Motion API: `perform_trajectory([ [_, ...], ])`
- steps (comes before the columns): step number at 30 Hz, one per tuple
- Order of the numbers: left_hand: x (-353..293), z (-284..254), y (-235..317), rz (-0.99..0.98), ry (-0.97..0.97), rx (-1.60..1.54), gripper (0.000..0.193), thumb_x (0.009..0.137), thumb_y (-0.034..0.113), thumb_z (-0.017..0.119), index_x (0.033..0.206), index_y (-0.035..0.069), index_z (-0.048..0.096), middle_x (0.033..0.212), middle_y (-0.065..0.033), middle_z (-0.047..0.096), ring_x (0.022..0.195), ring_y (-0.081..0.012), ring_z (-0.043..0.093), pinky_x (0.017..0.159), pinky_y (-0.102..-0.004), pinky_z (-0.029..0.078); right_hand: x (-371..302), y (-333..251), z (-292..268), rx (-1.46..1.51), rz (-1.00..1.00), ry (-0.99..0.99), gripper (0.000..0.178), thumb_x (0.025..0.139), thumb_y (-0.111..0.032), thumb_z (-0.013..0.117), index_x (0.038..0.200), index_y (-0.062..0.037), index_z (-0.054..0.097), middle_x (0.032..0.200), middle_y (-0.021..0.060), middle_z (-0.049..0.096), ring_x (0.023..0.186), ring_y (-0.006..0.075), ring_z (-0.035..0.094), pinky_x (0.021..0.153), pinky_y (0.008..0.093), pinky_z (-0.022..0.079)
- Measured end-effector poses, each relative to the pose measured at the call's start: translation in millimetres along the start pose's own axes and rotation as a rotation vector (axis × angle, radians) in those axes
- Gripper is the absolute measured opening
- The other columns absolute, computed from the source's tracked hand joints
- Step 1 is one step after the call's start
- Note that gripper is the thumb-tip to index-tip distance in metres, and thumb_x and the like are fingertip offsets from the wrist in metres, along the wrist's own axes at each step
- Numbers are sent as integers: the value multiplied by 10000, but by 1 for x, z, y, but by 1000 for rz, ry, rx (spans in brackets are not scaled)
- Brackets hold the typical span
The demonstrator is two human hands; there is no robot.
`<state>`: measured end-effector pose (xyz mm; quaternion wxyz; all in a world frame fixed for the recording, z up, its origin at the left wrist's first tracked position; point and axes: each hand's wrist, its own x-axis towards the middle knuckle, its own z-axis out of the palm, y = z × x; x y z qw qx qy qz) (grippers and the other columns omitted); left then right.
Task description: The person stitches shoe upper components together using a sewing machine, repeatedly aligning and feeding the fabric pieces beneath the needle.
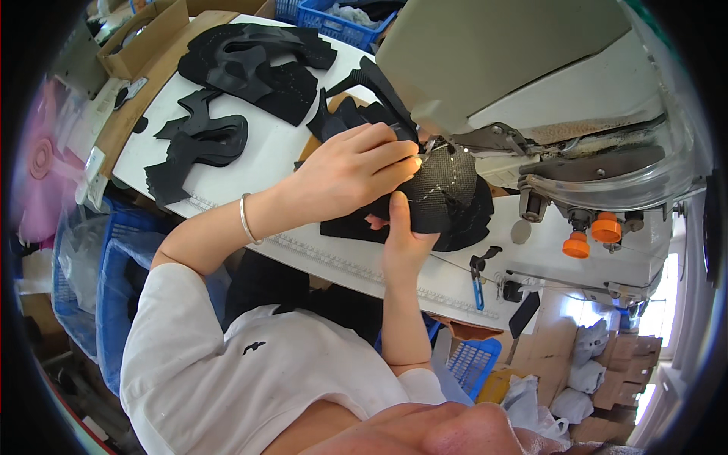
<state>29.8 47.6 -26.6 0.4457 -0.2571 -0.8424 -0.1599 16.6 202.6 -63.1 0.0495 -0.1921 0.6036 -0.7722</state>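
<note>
A black mesh shoe upper piece (447,182) with a pale dotted line lies under the head of the sewing machine (516,61). My right hand (406,239) grips its near edge, thumb on top and the other fingers mostly hidden beneath. From the left, my left hand (353,171) reaches over the piece with fingers curled in a pinch. Those fingertips are at the mesh beside the needle area; what they hold is too small to make out. More black shoe parts (349,117) lie behind my left hand, partly hidden by it.
Stacked black shoe parts (258,64) and a smaller pile (201,140) lie on the white table (265,152). Orange knobs (605,227) hang under the machine arm. Blue-handled snips (478,284) lie near the front edge. Blue baskets (474,364) stand below.
</note>
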Motion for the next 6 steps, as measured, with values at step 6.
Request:
perform_trajectory([
  [6, -4, 0, 9, -46, -76, 33, 433, 676, 55, 647, 1105, 1, 658, 1175, -92, 561, 904, -242, 557, 722, -318, 510, 3, -4, -11, -32, 13, -28, 189, 941, -106, 598, 1074, 29, 599, 892, 71, 647, 657, 106, 624, 532, 226, 543],
])
